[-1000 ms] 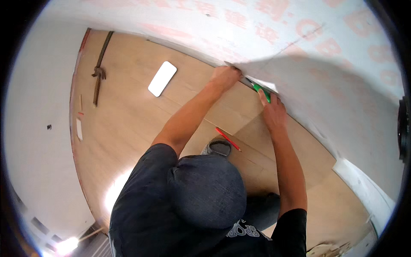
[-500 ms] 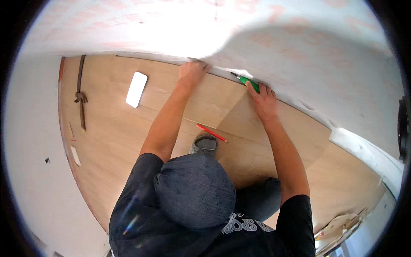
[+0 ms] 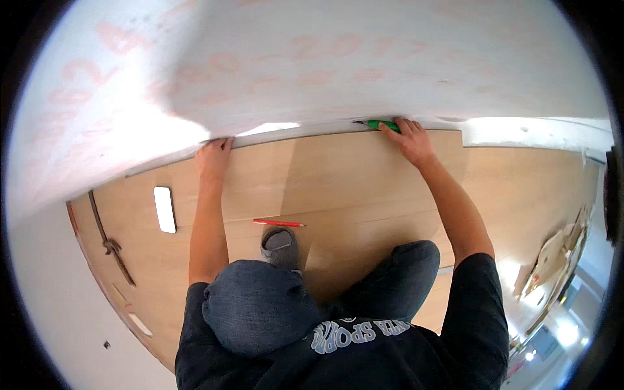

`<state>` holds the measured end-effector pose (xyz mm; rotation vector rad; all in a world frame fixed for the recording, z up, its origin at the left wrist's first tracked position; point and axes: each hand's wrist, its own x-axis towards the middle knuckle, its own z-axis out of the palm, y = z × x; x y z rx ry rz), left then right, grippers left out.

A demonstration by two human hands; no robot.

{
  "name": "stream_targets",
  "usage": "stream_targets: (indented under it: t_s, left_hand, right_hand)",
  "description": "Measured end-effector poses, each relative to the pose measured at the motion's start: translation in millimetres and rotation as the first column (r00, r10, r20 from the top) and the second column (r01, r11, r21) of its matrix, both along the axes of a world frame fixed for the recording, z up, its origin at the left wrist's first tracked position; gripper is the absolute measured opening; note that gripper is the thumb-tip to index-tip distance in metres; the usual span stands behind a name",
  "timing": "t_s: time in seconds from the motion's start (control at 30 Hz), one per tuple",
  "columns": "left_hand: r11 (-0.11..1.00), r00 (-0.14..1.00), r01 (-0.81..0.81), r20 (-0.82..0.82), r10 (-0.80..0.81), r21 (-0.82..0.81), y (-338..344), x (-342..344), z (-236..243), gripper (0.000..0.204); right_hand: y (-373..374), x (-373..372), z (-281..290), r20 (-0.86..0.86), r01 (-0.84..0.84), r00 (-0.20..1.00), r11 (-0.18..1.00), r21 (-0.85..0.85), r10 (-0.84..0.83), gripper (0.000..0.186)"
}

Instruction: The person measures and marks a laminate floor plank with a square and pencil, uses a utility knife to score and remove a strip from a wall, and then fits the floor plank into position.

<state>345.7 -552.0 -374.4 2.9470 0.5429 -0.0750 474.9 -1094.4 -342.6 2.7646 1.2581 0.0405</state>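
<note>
My right hand (image 3: pixel 412 145) is closed round a green utility knife (image 3: pixel 381 125), its dark tip lying along the narrow gap where the floor boards (image 3: pixel 357 175) meet the white wall. Further left at that same board edge is my left hand (image 3: pixel 213 156), fingers curled; what they grip is hidden. A white phone-like rectangle (image 3: pixel 164 209) lies on the boards below and left of it. A red pencil (image 3: pixel 278 223) lies between my forearms, just beyond my grey slipper (image 3: pixel 279 246).
A hammer (image 3: pixel 110 248) and a long dark bar (image 3: pixel 96 211) lie at the left beside a red-edged border. The white wall (image 3: pixel 325 65) with faint red print spans the top. A white strip (image 3: pixel 526 133) runs along its foot at right. Torn cardboard (image 3: pixel 546 260) is piled at far right.
My hands have spread apart along the wall edge, the left moving leftward, the right rightward with the knife. The view has turned, bringing the wall edge nearly level and showing more cardboard at right.
</note>
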Motion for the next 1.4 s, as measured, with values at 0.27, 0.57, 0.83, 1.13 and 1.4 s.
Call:
stream_targets:
  t_s: [0.27, 0.57, 0.83, 1.13, 1.4]
  left_hand:
    - [1.0, 0.998, 0.0, 0.067, -0.002, 0.028, 1, -1, -11, 0.038]
    - [0.995, 0.999, -0.026, 0.041, 0.022, 0.1, -6, -2, -12, 0.037]
    - [0.994, 0.996, -0.08, -0.054, 0.076, -0.069, -19, -6, 4, 0.041]
    - [0.881, 0.893, 0.403, 0.319, -0.318, -0.249, -88, -37, 9, 0.042]
    - [0.796, 0.831, 0.555, 0.201, -0.518, -0.242, -119, -52, 13, 0.062]
  right_hand:
    - [-105, 21, 0, 0.048, 0.058, 0.997, 0.997, -0.044, -0.056, 0.054]
    - [-177, 27, 1, 0.107, 0.151, 0.983, 0.988, -0.033, -0.147, 0.045]
    - [-215, -46, 22, -0.054, 0.482, 0.875, 0.854, 0.195, -0.481, 0.051]
    - [47, -101, 46, -0.278, 0.228, 0.954, 0.875, 0.427, -0.112, 0.053]
    - [244, -69, 4, -0.236, 0.132, 0.963, 0.991, 0.002, -0.128, 0.03]
